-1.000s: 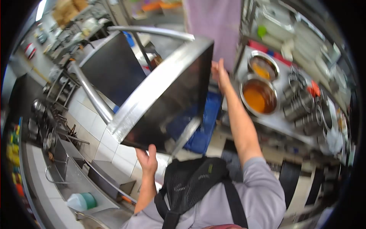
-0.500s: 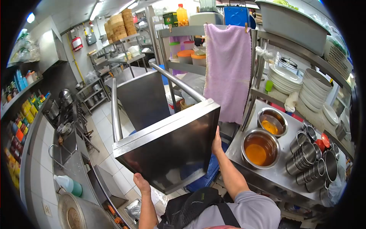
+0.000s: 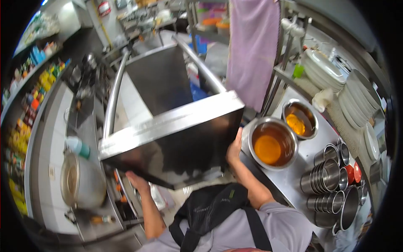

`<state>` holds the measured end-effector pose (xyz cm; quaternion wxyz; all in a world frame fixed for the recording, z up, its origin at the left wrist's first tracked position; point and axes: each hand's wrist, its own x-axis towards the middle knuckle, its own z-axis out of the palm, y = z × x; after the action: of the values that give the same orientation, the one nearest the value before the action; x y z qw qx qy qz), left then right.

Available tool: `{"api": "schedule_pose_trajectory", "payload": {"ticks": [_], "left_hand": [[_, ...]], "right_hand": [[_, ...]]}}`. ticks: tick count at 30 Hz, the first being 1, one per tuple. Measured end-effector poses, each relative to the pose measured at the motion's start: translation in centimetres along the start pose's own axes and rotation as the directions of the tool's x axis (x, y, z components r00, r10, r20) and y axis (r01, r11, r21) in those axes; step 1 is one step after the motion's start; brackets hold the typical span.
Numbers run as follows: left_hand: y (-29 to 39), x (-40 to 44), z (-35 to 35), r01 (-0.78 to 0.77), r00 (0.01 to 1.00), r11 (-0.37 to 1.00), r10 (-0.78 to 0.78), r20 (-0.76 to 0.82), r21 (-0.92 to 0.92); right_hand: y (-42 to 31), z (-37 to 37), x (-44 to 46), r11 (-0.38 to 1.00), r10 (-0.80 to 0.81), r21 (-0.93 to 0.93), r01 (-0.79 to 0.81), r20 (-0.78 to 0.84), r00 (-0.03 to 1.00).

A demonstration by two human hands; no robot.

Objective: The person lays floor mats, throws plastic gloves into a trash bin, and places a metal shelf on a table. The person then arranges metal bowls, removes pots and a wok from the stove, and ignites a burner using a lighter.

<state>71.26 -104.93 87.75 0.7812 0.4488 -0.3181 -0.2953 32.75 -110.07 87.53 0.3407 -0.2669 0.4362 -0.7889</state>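
A metal stand or cart [image 3: 176, 147] with dark panels and tubular legs is held up, tilted, in front of the body, its legs pointing away. My left hand [image 3: 137, 183] supports its lower left edge, the thumb apart from the fingers, which are partly behind the panel. At its right side my right hand [image 3: 235, 148] presses against the edge, the fingers largely hidden behind it. Close to the right hand stands a steel bowl of orange liquid [image 3: 268, 150] on the steel counter.
Another bowl of orange liquid [image 3: 297, 122] and stacked steel cups [image 3: 321, 178] stand on the right counter. White plates [image 3: 321, 69] fill a shelf above. A purple cloth [image 3: 254, 54] hangs ahead. Along the left are a large pot [image 3: 90, 182] and a green-liquid bottle [image 3: 78, 147].
The view has shifted, with the right counter and bowls now nearer. The metal stand has turned to a more level position across the front, both hands still on it.
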Motion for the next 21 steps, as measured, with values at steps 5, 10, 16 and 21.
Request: {"api": "schedule_pose_trajectory", "payload": {"ticks": [5,10,16,21], "left_hand": [[4.4,-4.7,-2.1,-0.069,0.998,0.996,0.070,-0.003,0.049],[7.9,-10.8,-4.9,-0.067,0.998,0.998,0.067,-0.003,-0.014],[12.4,-17.6,-6.9,-0.005,0.999,0.996,0.002,-0.035,-0.094],[14.8,-22.9,-7.6,-0.075,0.994,0.997,0.076,-0.076,0.020]], "right_hand": [[-5.0,-2.3,-4.1,0.999,0.037,-0.032,-0.036,0.033,0.999],[-12.1,-2.2,-8.9,0.999,0.031,0.032,-0.038,0.173,0.984],[-16.8,-4.0,-11.8,0.998,-0.008,-0.063,0.020,0.183,0.983],[-20.5,-6.6,-14.4,0.991,0.134,-0.017,-0.135,0.311,0.941]]}}
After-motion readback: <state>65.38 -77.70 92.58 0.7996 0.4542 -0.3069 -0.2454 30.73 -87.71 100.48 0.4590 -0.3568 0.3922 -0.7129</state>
